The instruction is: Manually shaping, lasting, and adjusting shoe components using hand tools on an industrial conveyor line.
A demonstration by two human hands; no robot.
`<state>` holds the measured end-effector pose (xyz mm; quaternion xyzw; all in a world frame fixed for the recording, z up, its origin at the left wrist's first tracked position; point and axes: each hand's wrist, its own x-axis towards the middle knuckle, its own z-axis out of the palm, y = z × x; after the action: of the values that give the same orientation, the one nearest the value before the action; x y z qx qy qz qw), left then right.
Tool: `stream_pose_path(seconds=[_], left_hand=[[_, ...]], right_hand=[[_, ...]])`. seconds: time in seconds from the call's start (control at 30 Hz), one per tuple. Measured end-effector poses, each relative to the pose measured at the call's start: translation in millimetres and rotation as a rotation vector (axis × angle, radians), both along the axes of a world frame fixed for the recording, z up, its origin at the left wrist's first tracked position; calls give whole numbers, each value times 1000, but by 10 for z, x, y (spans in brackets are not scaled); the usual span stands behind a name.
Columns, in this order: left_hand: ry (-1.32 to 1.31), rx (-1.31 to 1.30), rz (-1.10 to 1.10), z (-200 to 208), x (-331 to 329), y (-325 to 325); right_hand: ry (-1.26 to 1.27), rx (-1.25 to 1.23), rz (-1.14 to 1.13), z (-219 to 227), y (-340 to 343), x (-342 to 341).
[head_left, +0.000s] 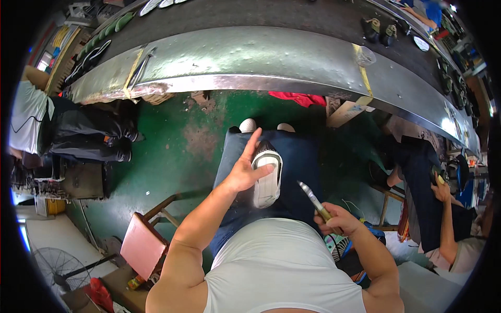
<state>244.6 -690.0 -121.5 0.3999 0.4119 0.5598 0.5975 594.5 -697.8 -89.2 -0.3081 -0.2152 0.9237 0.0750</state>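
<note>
We observe: left hand [242, 175] grips shoe [267, 190] at dial centre, thumb over its white interior; right hand [336, 219] closed round metal-tipped tool [311, 197], 4 o'clock. Woven basket [157, 98], 10 o'clock: contents hidden.

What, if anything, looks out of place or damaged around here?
The green floor has brownish, worn-looking patches breaking its colour. A crumpled red cloth shows below the edge of the metal bench, seemingly stray. The shoe in the left hand shows no clear damage.

Green floor [159, 156], metal-edged bench [224, 55], pink chair [142, 245]
</note>
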Motion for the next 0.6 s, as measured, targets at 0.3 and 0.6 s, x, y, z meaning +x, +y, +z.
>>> stream_pose_path(seconds=[0.3,0.6], left_hand=[[154,-26,9,-148,-290,-138],[387,-32,7,-67,-391,-139]], right_hand=[[-319,915,252,348,347,-968],[-352,480,417,346,665,-1430]])
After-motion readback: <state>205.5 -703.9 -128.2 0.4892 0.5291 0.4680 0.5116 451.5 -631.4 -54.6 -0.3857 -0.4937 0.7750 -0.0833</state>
